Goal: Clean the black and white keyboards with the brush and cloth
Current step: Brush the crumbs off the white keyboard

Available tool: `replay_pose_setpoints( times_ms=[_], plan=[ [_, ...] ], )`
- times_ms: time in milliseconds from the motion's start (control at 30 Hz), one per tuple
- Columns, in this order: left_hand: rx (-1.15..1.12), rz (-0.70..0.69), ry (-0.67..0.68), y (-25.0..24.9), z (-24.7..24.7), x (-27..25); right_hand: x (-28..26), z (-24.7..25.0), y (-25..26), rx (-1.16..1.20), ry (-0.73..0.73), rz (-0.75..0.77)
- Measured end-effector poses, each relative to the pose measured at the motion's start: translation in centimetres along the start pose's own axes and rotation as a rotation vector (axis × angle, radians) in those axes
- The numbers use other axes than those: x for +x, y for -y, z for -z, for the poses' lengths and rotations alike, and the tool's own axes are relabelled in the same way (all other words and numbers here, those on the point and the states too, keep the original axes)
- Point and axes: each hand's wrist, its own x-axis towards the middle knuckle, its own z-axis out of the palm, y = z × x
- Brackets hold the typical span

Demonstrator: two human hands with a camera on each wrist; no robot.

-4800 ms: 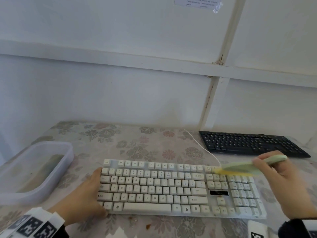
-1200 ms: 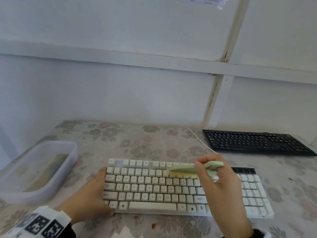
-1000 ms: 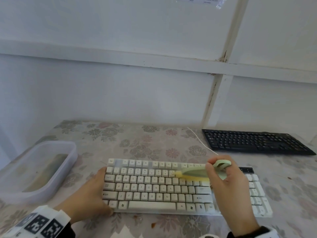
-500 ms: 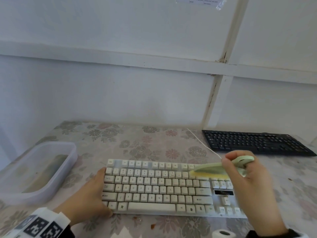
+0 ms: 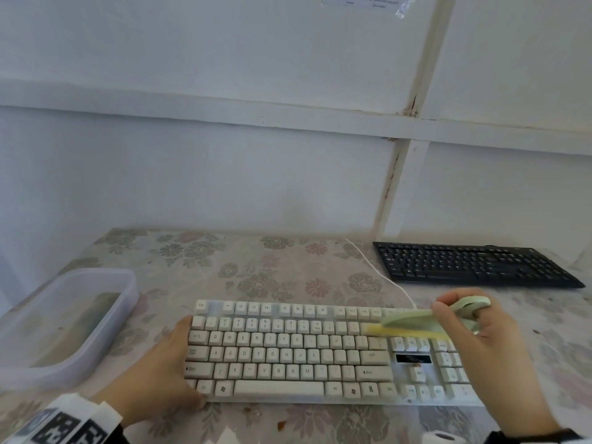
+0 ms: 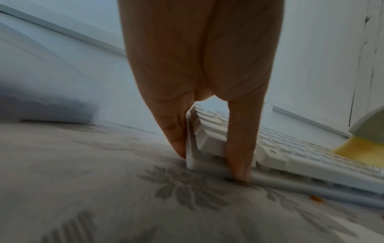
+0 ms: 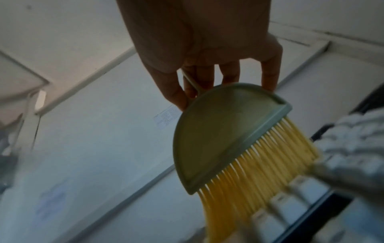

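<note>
Head view:
White keyboard (image 5: 288,350): flat on the floral tablecloth (image 5: 272,270), near the front edge, white cable running back toward the wall.
Left hand (image 5: 160,376): clasps the keyboard's left end, thumb along the near edge, fingers laid against the side.
Right hand (image 5: 483,350): fingers curled round the brush (image 5: 413,325) handle, over the keyboard's right part.
Brush: pale green body, yellow bristles down on the upper key rows just left of the number pad.
Black keyboard (image 5: 471,264): far right, close to the wall, well apart from both hands.
Plastic tub (image 5: 64,322): translucent, left of the white keyboard.

Left wrist view:
Left hand (image 6: 203,74): thumb and a finger straddle the white keyboard (image 6: 270,156) corner, tips down on the cloth.
Brush (image 6: 365,139): at the right edge, bristles on the keys.

Right wrist view:
Right hand (image 7: 199,41): thumb and fingers pinch the thin handle above the half-round green head.
Brush (image 7: 224,139): bristles bent against blurred white keys (image 7: 301,189).
Cloth: cannot tell where.
</note>
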Motion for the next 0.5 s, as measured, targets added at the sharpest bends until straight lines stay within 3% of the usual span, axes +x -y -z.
replay_pose_setpoints(
  times_ms=[133,233,500],
  plan=[
    [-0.001,0.008,0.007,0.0,0.0,0.1,0.6,1.4,-1.0,-0.062,-0.083,-0.002],
    [-0.001,-0.006,0.006,0.2,0.0,0.1,0.2,1.4,-0.6,0.028,-0.034,-0.008],
    [-0.027,-0.032,0.011,-0.8,0.1,-0.4,0.2,1.7,-1.9,-0.094,-0.054,0.006]
  ],
)
